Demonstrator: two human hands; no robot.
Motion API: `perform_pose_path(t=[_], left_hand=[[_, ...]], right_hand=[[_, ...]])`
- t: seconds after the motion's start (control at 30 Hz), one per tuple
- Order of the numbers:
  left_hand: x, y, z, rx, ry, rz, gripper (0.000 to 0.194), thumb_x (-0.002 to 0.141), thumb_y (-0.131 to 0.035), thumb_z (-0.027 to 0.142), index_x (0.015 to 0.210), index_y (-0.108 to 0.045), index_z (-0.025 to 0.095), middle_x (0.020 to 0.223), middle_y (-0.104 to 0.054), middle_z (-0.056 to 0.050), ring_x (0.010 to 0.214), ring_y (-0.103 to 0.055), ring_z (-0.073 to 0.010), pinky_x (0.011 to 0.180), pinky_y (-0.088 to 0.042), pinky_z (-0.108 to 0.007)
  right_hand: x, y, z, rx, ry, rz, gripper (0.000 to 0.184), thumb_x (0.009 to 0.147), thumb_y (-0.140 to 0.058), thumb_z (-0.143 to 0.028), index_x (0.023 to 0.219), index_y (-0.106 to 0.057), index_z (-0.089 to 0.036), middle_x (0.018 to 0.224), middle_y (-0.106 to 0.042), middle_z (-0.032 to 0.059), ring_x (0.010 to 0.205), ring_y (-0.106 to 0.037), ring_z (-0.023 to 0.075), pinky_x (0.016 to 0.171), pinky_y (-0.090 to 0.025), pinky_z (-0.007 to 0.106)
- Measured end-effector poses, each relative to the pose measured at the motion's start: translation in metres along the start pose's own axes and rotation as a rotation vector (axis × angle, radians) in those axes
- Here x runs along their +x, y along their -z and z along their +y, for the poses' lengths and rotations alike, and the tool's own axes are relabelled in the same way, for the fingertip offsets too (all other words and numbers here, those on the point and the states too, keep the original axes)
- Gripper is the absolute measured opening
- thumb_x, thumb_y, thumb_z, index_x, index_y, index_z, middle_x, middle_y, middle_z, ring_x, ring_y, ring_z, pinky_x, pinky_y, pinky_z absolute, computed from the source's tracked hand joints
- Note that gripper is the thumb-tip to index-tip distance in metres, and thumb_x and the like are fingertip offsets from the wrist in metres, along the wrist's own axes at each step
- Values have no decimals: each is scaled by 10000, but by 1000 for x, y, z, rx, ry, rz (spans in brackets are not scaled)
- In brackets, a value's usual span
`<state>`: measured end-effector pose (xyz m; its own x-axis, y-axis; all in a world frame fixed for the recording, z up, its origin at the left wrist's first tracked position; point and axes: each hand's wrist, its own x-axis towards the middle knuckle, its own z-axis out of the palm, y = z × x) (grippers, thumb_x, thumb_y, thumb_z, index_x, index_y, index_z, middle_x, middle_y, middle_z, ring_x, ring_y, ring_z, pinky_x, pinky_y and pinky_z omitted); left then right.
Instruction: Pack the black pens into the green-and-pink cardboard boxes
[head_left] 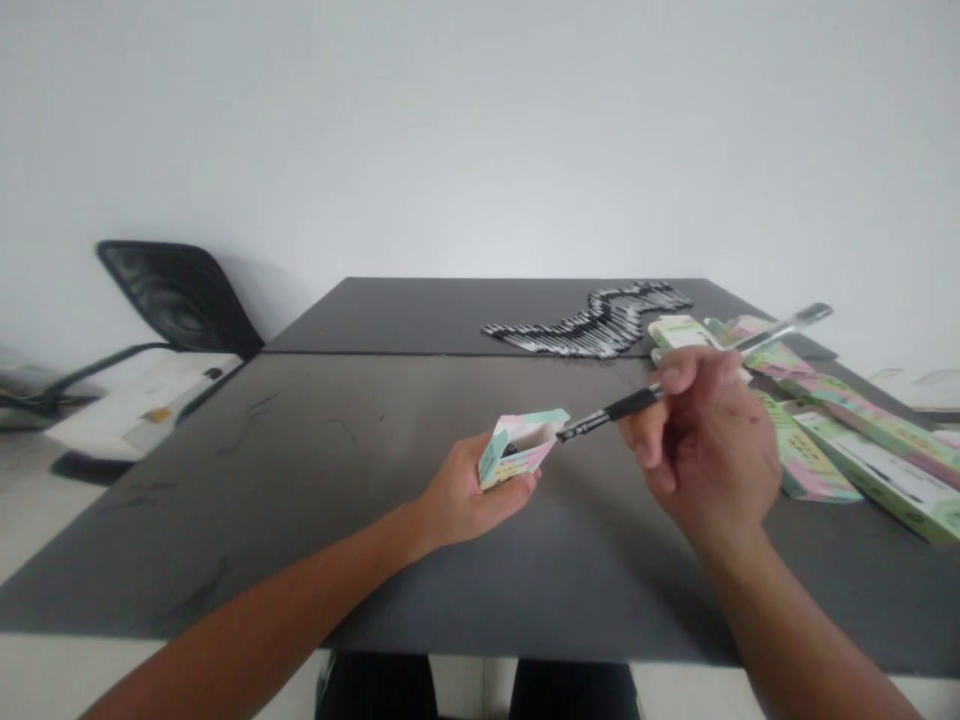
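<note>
My left hand (474, 495) is wrapped round a small pastel carton (517, 462), whose open end tilts up toward me. Something dark shows inside it, too small to name. In my right hand (709, 440) a clear-barrelled pen (634, 403) with a black grip is pinched between thumb and fingers. The pen slants, its dark end low and left, close by the carton's right edge. I cannot tell whether the two touch.
A wavy row of many black-and-white pens (600, 325) lies at the table's far side. Several pastel and green cartons (814, 450) are heaped on the right. A black mesh chair (180, 300) and a white box (112, 405) stand left of the dark table (277, 480).
</note>
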<state>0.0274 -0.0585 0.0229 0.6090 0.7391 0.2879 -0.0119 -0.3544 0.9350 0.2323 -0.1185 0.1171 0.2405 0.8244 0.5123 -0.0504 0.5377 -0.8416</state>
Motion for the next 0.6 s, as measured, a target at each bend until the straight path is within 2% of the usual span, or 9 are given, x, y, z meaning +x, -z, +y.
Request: perform_pose_path(t=[0.1, 0.2, 0.37, 0.43, 0.53, 0.6], left_hand=[[-2, -2, 5, -13, 0, -10, 163, 921, -695, 285, 1012, -750, 162, 882, -777, -76, 680, -682, -170, 630, -571, -264], [-3, -3, 11, -19, -5, -37, 119, 899, -708, 252, 983, -730, 170, 840, -747, -53, 685, -671, -170, 626, -554, -258], [-3, -4, 14, -31, -3, -45, 100, 886, -707, 225, 973, -711, 176, 831, -730, -39, 681, -665, -170, 640, -548, -270], [-4, -5, 13, -33, -6, -45, 94, 889, -702, 224, 971, -705, 178, 836, -723, -38, 696, -668, -176, 658, -552, -280], [-5, -6, 11, -48, -10, -44, 100, 902, -701, 237, 982, -710, 177, 882, -737, -49, 776, -697, -201, 731, -574, -311], [-7, -7, 10, -64, 43, -43, 118, 915, -705, 263, 989, -725, 173, 903, -750, -54, 804, -708, -210, 759, -579, -324]], right_hand=[[-15, -7, -2, -27, 40, -94, 325, 1088, -527, -544, 934, -646, -284, 566, -638, -61, 322, -377, 79, 290, -207, 219], [-22, -7, 2, -143, 91, -171, 324, 1116, -492, -487, 957, -690, -286, 637, -677, -45, 396, -468, 77, 345, -306, 212], [-22, -2, 11, -298, 142, -172, 288, 1126, -503, -405, 994, -723, -273, 648, -667, -49, 417, -470, 70, 392, -334, 227], [-20, -2, 11, -349, 141, -181, 273, 1122, -524, -384, 987, -732, -270, 626, -655, -57, 432, -478, 69, 435, -377, 222], [-16, -7, 10, -424, 132, -230, 270, 1102, -570, -379, 962, -768, -262, 632, -677, -46, 509, -573, 84, 513, -453, 218], [-14, -10, 9, -453, 107, -264, 235, 1082, -607, -368, 1030, -811, -263, 630, -689, -43, 528, -608, 88, 502, -449, 212]])
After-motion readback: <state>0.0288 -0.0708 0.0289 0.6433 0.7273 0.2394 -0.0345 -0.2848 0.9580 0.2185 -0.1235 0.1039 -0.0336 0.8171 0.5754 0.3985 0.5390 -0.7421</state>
